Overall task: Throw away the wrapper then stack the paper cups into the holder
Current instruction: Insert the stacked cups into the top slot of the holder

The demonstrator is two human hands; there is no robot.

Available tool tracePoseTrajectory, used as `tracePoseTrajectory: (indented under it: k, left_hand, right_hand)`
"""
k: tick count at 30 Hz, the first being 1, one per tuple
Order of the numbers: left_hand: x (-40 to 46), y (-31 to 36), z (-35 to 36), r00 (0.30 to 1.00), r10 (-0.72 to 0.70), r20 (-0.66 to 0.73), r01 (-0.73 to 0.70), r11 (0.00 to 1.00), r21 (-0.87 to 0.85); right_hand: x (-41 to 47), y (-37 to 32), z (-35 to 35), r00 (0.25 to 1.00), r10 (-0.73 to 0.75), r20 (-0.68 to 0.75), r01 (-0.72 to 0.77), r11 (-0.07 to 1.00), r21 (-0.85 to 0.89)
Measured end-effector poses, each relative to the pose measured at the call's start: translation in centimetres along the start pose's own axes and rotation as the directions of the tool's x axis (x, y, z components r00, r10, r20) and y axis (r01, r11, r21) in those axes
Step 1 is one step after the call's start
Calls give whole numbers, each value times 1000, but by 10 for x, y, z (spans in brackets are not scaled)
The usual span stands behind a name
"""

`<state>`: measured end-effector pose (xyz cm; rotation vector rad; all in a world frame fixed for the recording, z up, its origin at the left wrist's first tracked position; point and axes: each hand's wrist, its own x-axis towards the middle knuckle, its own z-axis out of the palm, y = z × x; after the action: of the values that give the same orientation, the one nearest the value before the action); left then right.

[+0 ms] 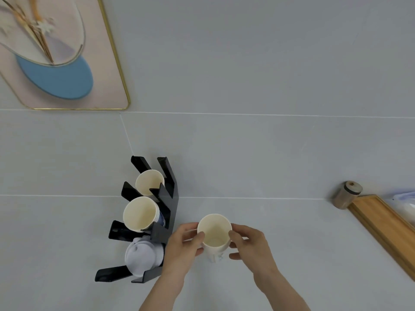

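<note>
Grey tiled wall (247, 63) behind; both hands, left hand (183, 245) and right hand (251, 245), pinched a paper cup stack (214, 234) at five o'clock of the black cup holder (167, 198), where a loose grip could have let cups slip apart.

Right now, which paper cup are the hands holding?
The cup right of the black holder, gripped between the left hand and right hand. The other two cups sit in the holder's slots, untouched.

Matt cream paper on the cup (214, 234), smooth inside. The holder (167, 198) is glossy black plastic, catching light along its edges. White plastic lids (142, 258) look smooth and dull. At the counter's right edge, a satin wooden tray (381, 223); beside it a clear jar (347, 195).
</note>
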<state>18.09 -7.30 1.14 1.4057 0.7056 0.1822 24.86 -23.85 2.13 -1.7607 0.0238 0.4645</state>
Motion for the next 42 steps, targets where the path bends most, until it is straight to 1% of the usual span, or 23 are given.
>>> tracePoseTrajectory:
  k: [5, 10, 14, 19, 24, 30, 37, 42]
  left_hand:
    - [7, 68, 4, 986, 165, -22, -166, 985, -52]
    - [17, 142, -13, 949, 311, -45, -314, 947, -75]
    - [22, 191, -41, 923, 374, -94, -382, 920, -92]
    - [33, 223, -84, 899, 406, -162, -422, 904, -76]
    - [50, 218, -124, 912, 360, -196, -375, 926, -49]
    - [78, 186, -155, 943, 274, -186, -281, 960, -13]
    - [111, 148, -167, 971, 204, -127, -193, 977, 93]
    - [129, 131, -169, 985, 149, -89, -134, 979, 152]
  right_hand:
    - [14, -76, -5, 994, -105, -26, 106, 994, 28]
    - [13, -158, 7, 977, -215, -12, 215, 976, 30]
    - [10, -210, 32, 959, -282, 17, 281, 959, 38]
    - [12, -243, 78, 955, -292, 54, 289, 956, 56]
    - [24, -238, 126, 965, -249, 80, 246, 968, 40]
    - [48, -209, 167, 982, -173, 73, 174, 985, -13]
    - [66, -178, 190, 996, -87, -29, 82, 987, -136]
    - [76, -161, 194, 996, -57, -73, 41, 980, -197]
